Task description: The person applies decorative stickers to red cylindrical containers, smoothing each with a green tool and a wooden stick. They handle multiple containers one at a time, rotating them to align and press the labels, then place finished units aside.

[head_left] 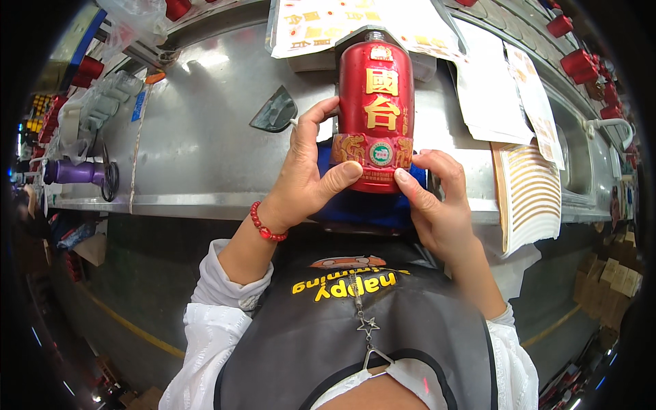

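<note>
Left hand (302, 167), right hand (441, 198): grip holding red bottle (355, 96) | gold characters (381, 82), green emblem (380, 154) | lower print (376, 176) seemingly illegible

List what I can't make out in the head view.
All in head view:
Back of the red bottle: facing away from camera.
Blue object: mostly behind the bottle, left grip and right grip.
Sink, left side: partly covered by papers.
Red object, upper left: cut off by top edge.

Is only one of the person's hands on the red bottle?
No, the left hand and the right hand both touch the lower part of the red bottle.
</note>
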A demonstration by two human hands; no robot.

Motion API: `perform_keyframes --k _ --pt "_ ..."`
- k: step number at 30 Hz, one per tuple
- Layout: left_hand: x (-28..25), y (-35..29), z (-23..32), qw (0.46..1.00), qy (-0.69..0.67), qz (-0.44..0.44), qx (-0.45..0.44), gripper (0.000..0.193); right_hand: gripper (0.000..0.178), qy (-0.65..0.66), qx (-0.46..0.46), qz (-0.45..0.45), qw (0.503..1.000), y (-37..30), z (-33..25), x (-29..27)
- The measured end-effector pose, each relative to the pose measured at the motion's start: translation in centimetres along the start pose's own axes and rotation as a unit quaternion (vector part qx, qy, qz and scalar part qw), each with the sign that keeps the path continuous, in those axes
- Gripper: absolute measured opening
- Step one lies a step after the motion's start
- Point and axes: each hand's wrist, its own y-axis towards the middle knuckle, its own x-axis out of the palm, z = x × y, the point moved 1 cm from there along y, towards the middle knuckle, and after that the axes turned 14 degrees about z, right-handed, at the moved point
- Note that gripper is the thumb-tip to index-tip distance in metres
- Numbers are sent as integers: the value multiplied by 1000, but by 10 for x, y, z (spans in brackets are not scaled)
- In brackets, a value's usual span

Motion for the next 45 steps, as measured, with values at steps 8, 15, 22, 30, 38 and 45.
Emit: perform_keyframes --k 8,15,22,30,38,45 --pt "2 0 4 999 -29 -1 -27 95 21 267 335 117 896 18 -21 -8" --pt "-5 -4 -7 998 20 -45 39 110 22 -26 63 130 989 16 3 -7" --pt "-11 -1 -5 962 221 -73 145 126 41 70 12 102 992 20 -15 -5" --pt "-8 4 39 907 340 9 249 107 17 196 245 75 947 23 -10 -11" --pt "13 8 17 998 42 54 17 81 23 233 395 78 885 10 -4 5" --pt "16 5 14 995 -51 77 -42 68 23 238 398 81 883 9 -3 8"
